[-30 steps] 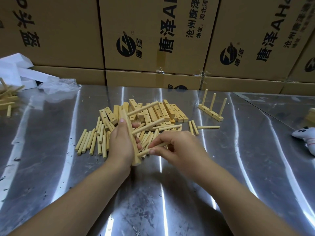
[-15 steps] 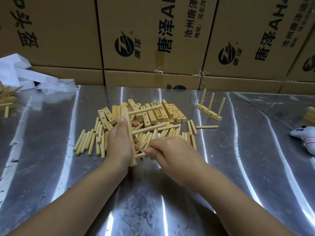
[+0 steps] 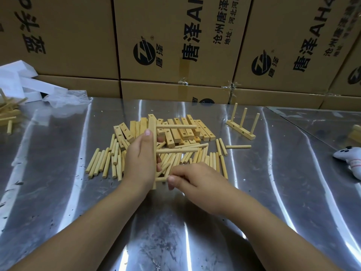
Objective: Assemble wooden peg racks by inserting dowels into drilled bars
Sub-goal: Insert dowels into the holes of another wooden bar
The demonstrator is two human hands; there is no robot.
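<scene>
My left hand (image 3: 139,161) grips a drilled wooden bar (image 3: 153,124) that stands nearly upright on the steel table (image 3: 58,173). Two dowels (image 3: 175,127) stick out of the bar to the right. My right hand (image 3: 192,178) pinches a third dowel (image 3: 161,179) whose tip sits at the bar's lowest hole. Behind the hands lie a pile of loose drilled bars (image 3: 187,132) and scattered loose dowels (image 3: 101,163). A finished rack (image 3: 242,126) with three upright pegs stands at the back right.
Cardboard boxes (image 3: 175,45) wall off the back of the table. White paper and plastic wrap (image 3: 29,87) lie at the back left, beside more wooden pieces (image 3: 7,114). A white game controller (image 3: 349,159) rests at the right edge.
The bar has turned more upright in my left hand. My right hand has moved down and left, pushing the third dowel toward the bar's lowest hole.
</scene>
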